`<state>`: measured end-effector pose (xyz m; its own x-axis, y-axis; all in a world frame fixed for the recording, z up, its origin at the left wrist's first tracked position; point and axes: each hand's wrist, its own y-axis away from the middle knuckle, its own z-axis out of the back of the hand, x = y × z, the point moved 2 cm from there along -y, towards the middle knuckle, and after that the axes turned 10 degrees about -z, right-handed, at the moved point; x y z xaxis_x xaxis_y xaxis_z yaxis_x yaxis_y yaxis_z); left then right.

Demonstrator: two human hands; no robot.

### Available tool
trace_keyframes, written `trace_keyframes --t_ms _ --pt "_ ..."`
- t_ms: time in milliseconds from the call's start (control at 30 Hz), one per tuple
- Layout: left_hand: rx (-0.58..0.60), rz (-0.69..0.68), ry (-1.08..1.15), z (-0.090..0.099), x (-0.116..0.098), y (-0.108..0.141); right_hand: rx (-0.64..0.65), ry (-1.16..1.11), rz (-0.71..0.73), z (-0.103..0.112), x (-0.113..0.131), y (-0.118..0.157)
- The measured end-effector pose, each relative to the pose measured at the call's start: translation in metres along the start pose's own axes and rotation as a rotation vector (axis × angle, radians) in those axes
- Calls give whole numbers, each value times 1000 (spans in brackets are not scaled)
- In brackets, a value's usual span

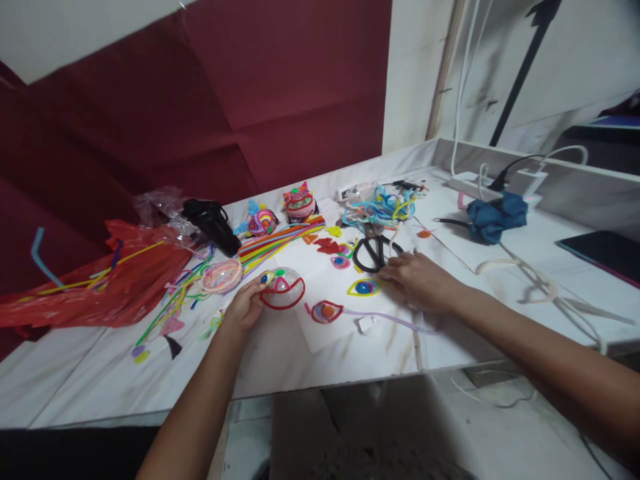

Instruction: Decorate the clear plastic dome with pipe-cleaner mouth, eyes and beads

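Locate the clear round piece [296, 274] at the left hand [245, 305], over the front part of the desk [280, 367], just left of a white sheet [320, 341]. Cannot tell from this view whether lifted or resting.

Note the state of the left hand: apparently pinching the left edge of the clear round piece, close to a small blue-and-yellow eye piece [267, 277]. Note the red outline [283, 307], mouth-shaped, along the lower part of the clear round piece.

Note the state of the right hand [415, 280]: palm down, fingers bent, near the handle loops of the scissors [380, 252] and just beside the yellow-edged eye piece [365, 287]. Cannot tell whether pinching anything or touching the scissors.

Expect low weight and a thin, fairly stiff wall, probably plastic. Treat as smooth and slippery, and as liable to dent or crack under a hard squeeze. Expect softness and easy bending in the red outline; avoid tugging at its ends.

Take hold at the bare rim, between thumb and fingertips, with light pressure. Keep fingertips off the red outline and the green piece [281, 272]. Keep clear of the red-edged eye piece [327, 311], flat on the sheet nearby.
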<state>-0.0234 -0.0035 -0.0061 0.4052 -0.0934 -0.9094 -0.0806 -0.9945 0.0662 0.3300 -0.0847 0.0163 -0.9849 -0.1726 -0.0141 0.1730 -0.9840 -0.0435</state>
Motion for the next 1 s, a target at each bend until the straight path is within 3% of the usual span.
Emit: trace_keyframes --t_ms 233,533,767,900,1000 --pt "-17 57 -10 3 3 7 7 85 -30 0 -4 -19" --pt "3 90 -27 5 1 11 8 197 -94 5 -5 -15" --pt "80 40 -16 6 1 18 94 190 -88 18 -3 -4" --pt "75 4 -1 6 3 19 -68 291 -153 37 14 -3" --pt "85 -9 13 6 4 20 -241 193 -45 43 41 -11"
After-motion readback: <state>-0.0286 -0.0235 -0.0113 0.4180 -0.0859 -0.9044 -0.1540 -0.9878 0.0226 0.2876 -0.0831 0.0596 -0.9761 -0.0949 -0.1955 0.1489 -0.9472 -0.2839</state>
